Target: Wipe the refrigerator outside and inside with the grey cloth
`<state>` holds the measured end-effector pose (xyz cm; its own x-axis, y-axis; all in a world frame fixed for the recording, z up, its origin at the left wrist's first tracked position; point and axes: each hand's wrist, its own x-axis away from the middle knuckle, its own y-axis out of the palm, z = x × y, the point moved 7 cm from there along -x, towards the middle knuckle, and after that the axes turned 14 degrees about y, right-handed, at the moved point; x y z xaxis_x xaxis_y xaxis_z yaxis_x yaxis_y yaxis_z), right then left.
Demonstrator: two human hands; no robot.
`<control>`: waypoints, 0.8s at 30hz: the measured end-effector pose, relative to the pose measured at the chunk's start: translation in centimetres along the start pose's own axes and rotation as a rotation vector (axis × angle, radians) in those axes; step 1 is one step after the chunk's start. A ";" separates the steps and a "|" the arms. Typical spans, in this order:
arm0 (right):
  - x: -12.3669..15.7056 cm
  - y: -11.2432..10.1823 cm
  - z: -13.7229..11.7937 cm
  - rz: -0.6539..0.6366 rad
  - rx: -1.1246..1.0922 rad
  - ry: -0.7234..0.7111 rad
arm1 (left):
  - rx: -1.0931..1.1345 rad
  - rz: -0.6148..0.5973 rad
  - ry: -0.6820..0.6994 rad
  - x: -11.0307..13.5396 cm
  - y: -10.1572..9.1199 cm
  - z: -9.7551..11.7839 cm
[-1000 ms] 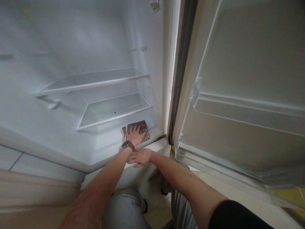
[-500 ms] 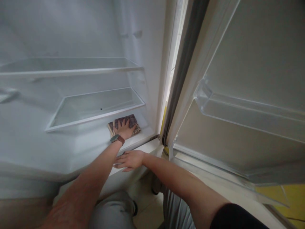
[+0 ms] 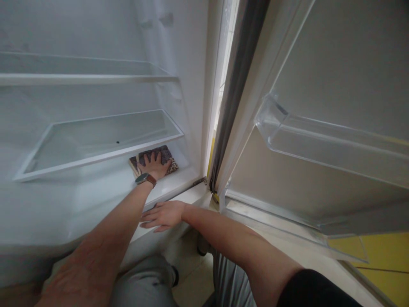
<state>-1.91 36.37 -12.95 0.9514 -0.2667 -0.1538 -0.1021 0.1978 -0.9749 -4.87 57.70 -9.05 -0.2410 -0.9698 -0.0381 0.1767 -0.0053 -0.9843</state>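
My left hand (image 3: 154,167), with a watch (image 3: 145,179) on the wrist, lies flat with spread fingers on a dark patterned cloth (image 3: 168,154). The cloth rests on the white floor of the open fridge (image 3: 105,187), near its right wall and just under the lower glass shelf (image 3: 96,140). My right hand (image 3: 164,214) lies flat, fingers stretched out, on the fridge's front ledge below the left wrist. It holds nothing.
An upper glass shelf (image 3: 79,70) spans the fridge. The open door (image 3: 335,64) stands at the right with a clear door bin (image 3: 319,145) and a dark gasket (image 3: 238,85). My knees (image 3: 143,281) are below, and yellow flooring (image 3: 383,264) shows at bottom right.
The view has swung, so the fridge's inside sits further left and lower in the picture. My left hand and the cloth have slid slightly left along the fridge floor. The right hand stays on the ledge.
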 end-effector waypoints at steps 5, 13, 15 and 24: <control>0.1 -0.3 0.0 0.012 -0.017 -0.007 | -0.002 -0.023 -0.012 0.5 -0.3 0.5; 0.2 -0.3 -0.1 0.003 -0.013 0.015 | 0.015 -0.002 0.004 -0.3 -0.3 0.1; 0.2 -0.4 0.0 -0.001 -0.014 0.024 | 0.020 0.013 0.011 -0.9 -0.2 -0.1; 0.3 -1.0 0.0 0.025 0.026 0.042 | 0.045 0.067 0.016 -4.4 -0.5 -1.4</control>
<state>-1.52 36.15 -12.06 0.9356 -0.3008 -0.1848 -0.1172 0.2290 -0.9663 -5.18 62.34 -8.63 -0.2420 -0.9644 -0.1066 0.2354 0.0482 -0.9707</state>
